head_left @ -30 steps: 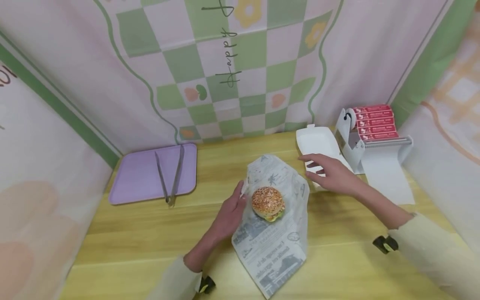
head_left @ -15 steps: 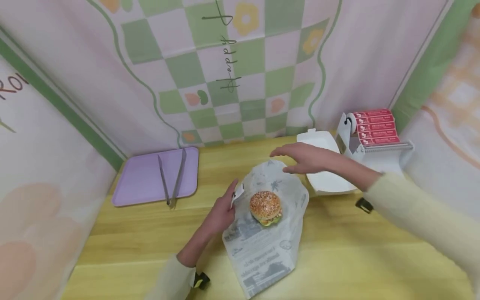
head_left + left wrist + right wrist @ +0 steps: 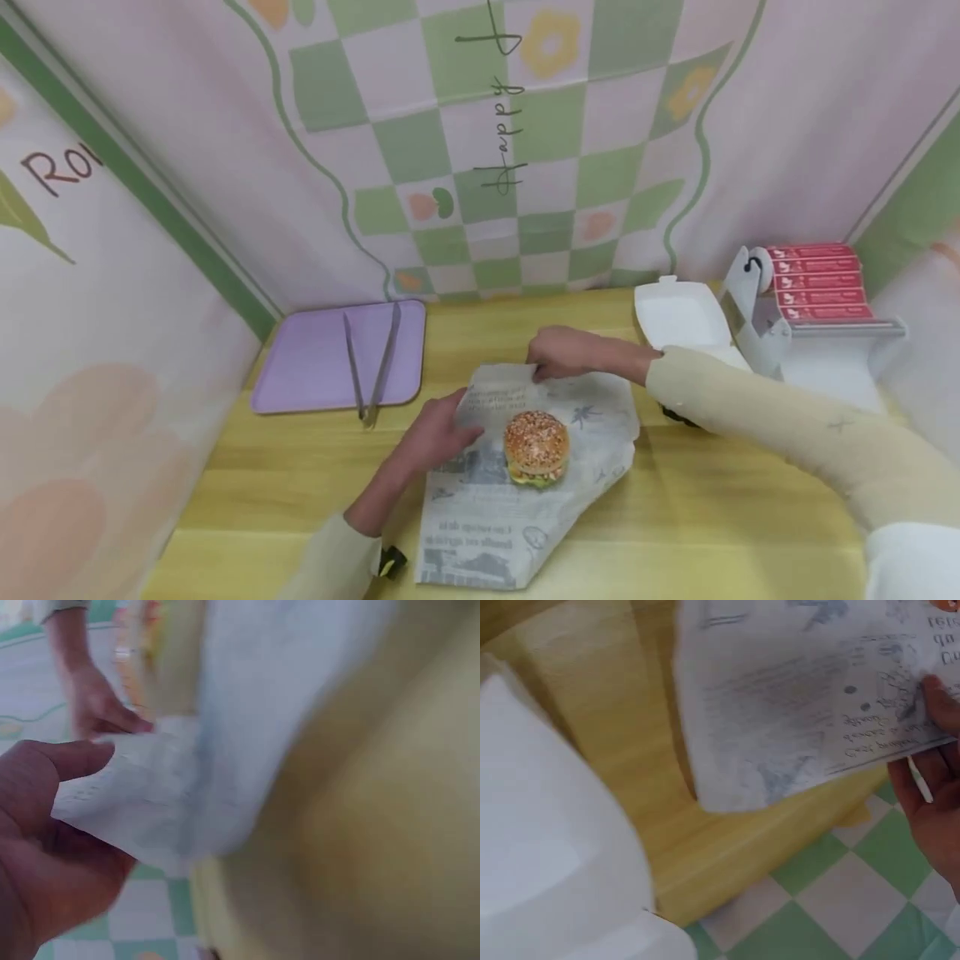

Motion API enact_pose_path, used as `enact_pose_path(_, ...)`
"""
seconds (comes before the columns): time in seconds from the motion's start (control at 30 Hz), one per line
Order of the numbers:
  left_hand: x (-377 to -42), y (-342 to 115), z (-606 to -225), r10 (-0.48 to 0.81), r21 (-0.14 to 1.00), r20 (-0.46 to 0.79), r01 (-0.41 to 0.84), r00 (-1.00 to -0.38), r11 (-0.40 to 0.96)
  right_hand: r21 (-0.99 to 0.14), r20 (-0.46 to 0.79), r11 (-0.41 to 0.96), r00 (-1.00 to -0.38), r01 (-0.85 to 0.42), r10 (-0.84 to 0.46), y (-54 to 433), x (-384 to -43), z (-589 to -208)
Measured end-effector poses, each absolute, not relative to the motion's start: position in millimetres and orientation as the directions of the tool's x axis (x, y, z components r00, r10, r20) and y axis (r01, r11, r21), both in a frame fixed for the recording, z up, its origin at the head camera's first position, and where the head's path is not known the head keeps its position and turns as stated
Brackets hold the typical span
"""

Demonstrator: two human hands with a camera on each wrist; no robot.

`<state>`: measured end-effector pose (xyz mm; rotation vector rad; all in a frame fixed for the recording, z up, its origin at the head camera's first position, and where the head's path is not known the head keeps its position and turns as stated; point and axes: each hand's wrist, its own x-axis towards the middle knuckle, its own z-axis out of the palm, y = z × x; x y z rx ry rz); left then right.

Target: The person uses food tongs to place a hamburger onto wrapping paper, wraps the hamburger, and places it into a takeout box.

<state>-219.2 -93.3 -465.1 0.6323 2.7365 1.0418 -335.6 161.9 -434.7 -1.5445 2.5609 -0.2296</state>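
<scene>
A sesame-bun burger (image 3: 536, 450) lies on a sheet of newsprint-patterned wrapping paper (image 3: 480, 492) on the wooden table. My left hand (image 3: 435, 429) is at the paper's left side; in the left wrist view its thumb (image 3: 86, 759) lies over the paper's edge, with fingers underneath. My right hand (image 3: 566, 350) pinches the paper's far edge, behind the burger. That far left part stands raised, showing its printed text. In the right wrist view the right thumb (image 3: 941, 705) presses on the paper, its fingers below it.
An open white clamshell box (image 3: 678, 312) stands behind the right forearm, partly hidden by the sleeve. Beside it is a label dispenser (image 3: 750, 317) with red labels (image 3: 817, 283). On the left, metal tongs (image 3: 386, 354) lie on a purple tray (image 3: 300, 358). A checkered curtain (image 3: 487, 200) hangs behind.
My right hand has moved left from beside the white box and taken hold of the paper's far edge, which has come up. The left hand still holds the left side. The head view has shifted.
</scene>
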Motion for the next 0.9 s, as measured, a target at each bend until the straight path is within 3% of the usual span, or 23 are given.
enact_pose_path(0.07, -216, -96, -471, 0.361, 0.578, 0.050, 0.321, -0.931, 0.750, -0.177, 0.044, 0.452, -0.466, -0.874, -0.884, 168, -333, -439)
enact_pose_path(0.17, -213, -100, -474, 0.353, 0.413, 0.152, 0.383, -0.923, 0.826, -0.154, 0.164, 0.415, -0.438, -0.897, -0.884, 178, -330, -445)
enact_pose_path(0.3, -209, -103, -472, 0.427, 0.201, 0.303, 0.495, -0.852, 0.845, -0.184, 0.219, 0.383, -0.418, -0.905, -0.882, 188, -325, -451)
enact_pose_path(0.5, -203, -104, -473, 0.570, 0.028, 0.316, 0.608, -0.758, 0.793, -0.136, 0.187, 0.410, -0.430, -0.902, -0.883, 190, -317, -454)
enact_pose_path(0.7, -200, -95, -475, 0.727, 0.002, 0.282, 0.758, -0.626, 0.652, -0.013, 0.153, 0.339, -0.337, -0.941, -0.929, 179, -309, -450)
enact_pose_path(0.9, -193, -74, -476, 0.844, -0.049, 0.145, 0.848, -0.517, 0.528, 0.169, 0.103, 0.258, -0.243, -0.951, -0.965, 181, -299, -456)
